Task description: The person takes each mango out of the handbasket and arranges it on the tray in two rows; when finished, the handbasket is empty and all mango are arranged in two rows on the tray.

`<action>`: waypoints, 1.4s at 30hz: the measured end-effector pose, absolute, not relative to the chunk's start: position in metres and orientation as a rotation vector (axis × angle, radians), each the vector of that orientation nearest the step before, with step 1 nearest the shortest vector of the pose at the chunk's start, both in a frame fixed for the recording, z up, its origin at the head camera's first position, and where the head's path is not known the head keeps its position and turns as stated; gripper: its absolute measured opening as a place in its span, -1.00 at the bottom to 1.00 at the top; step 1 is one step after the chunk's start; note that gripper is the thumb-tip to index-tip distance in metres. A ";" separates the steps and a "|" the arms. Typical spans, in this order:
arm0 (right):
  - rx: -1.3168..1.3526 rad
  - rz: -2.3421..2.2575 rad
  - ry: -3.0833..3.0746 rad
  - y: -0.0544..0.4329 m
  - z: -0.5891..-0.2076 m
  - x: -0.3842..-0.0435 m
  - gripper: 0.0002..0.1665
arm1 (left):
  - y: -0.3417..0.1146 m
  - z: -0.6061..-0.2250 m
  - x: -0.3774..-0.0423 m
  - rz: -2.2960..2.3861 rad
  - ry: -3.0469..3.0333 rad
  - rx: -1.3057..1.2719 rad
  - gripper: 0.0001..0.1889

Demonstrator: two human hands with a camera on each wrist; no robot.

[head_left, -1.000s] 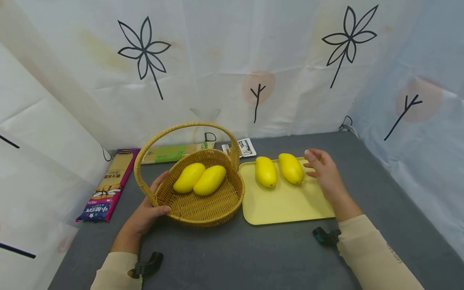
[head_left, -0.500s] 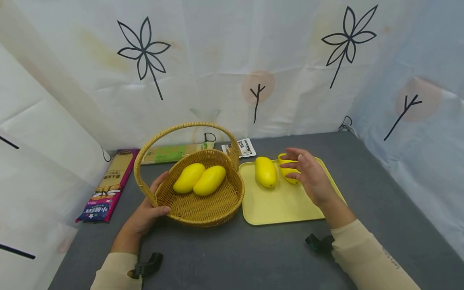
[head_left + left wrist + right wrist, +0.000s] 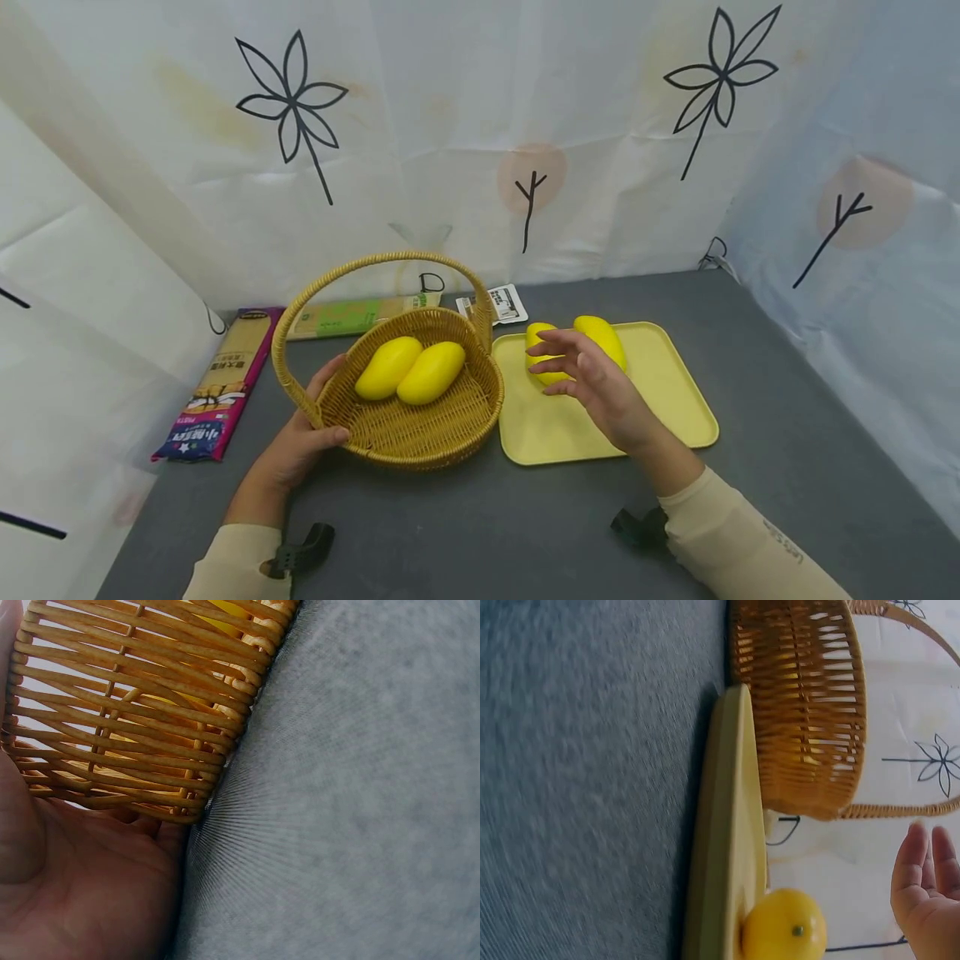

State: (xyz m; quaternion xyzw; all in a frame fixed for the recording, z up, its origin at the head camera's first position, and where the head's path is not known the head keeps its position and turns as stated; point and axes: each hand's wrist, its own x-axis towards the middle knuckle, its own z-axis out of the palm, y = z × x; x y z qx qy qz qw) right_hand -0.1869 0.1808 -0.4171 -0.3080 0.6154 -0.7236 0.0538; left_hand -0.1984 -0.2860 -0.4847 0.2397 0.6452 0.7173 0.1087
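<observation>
In the head view my left hand (image 3: pixel 296 442) grips the side of a round wicker basket (image 3: pixel 420 437), thumb over the rim. The left wrist view shows the palm against the woven wall (image 3: pixel 142 712). Two yellow mangoes (image 3: pixel 388 367) lie side by side in the basket. To its right, a pale yellow tray (image 3: pixel 663 375) carries two more mangoes (image 3: pixel 604 335). Above the tray hovers my right hand (image 3: pixel 603 396), fingers apart and holding nothing; it partly hides the left mango (image 3: pixel 537 333). The right wrist view has one mango (image 3: pixel 784 926) low on the tray, below the right hand (image 3: pixel 930 900).
Left of the basket lies a long pasta packet (image 3: pixel 225 383). Behind the basket are a green packet (image 3: pixel 352 317) and a small white sachet (image 3: pixel 508 303). The basket's tall handle (image 3: pixel 390 257) arches upward. A patterned white curtain (image 3: pixel 450 150) stands behind the grey table (image 3: pixel 465 533).
My right hand has moved left across the tray, from beside the right mango to over the left one. The left hand and basket hold their place.
</observation>
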 end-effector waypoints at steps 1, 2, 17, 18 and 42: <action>-0.950 -2.194 1.861 0.178 -0.418 -0.186 -0.33 | -0.286 -0.485 -0.198 2.108 1.900 0.701 0.06; -0.965 -2.191 1.851 0.176 -0.418 -0.185 -0.34 | -0.286 -0.484 -0.198 2.108 1.899 0.700 0.06; -1.104 -2.133 1.741 0.132 -0.421 -0.176 -0.23 | -0.286 -0.483 -0.199 2.111 1.893 0.697 0.07; -1.100 -2.128 1.748 0.128 -0.420 -0.176 -0.19 | -0.286 -0.483 -0.199 2.109 1.897 0.697 0.07; -1.060 -1.800 2.194 0.051 -0.412 -0.218 0.00 | -0.284 -0.482 -0.197 2.112 1.897 0.687 0.08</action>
